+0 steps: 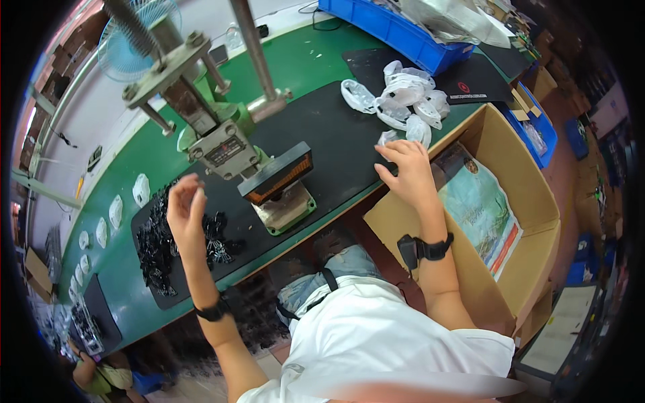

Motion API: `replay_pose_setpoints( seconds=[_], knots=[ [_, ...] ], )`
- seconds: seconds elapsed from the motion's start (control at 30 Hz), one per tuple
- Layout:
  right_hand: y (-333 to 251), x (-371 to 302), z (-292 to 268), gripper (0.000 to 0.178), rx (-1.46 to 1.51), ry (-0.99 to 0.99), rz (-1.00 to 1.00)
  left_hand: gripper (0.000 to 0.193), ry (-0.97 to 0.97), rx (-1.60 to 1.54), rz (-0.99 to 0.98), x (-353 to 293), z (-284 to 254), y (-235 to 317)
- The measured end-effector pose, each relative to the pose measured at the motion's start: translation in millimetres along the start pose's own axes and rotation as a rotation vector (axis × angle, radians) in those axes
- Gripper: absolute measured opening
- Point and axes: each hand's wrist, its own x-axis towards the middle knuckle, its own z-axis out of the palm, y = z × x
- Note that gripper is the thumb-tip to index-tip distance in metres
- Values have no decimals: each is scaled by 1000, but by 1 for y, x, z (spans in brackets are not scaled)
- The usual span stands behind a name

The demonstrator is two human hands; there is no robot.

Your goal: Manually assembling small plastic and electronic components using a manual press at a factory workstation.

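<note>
My left hand (186,211) hovers at the right side of a heap of small black plastic parts (156,245), its fingers loosely bent and thumb apart. Nothing shows in it. My right hand (410,176) is open over the table's front edge, thumb apart from the fingers, just below a loose pile of white plastic bags (403,94). Between my hands stands a green-and-grey hand press (225,151) with a dark rectangular block (277,171) at its lower end, above a metal base (285,211).
An open cardboard box (537,235) with a printed bag (477,208) inside stands at my right. A blue crate (403,30) is at the back. Several small white bundles (115,211) line the green table's (131,302) left side. Another person (101,373) is at the lower left.
</note>
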Motion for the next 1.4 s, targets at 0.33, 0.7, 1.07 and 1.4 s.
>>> replay_pose_setpoints(
  seconds=[0.33, 0.7, 1.07, 1.4],
  knots=[
    [-76, -64, 5, 19, 1743, -13, 10, 77, -242, -613, -295, -134, 78, 9],
    [-127, -59, 39, 55, 1725, -606, 106, 42, -142, -332, -106, -163, 27, 0],
    [-151, -73, 78, 20, 1545, -1266, 72, 35, -203, -55, -219, -166, 10, -1],
    [-189, -54, 93, 22, 1422, -821, -9, 46, 110, -243, -300, -216, -21, -21]
  ],
)
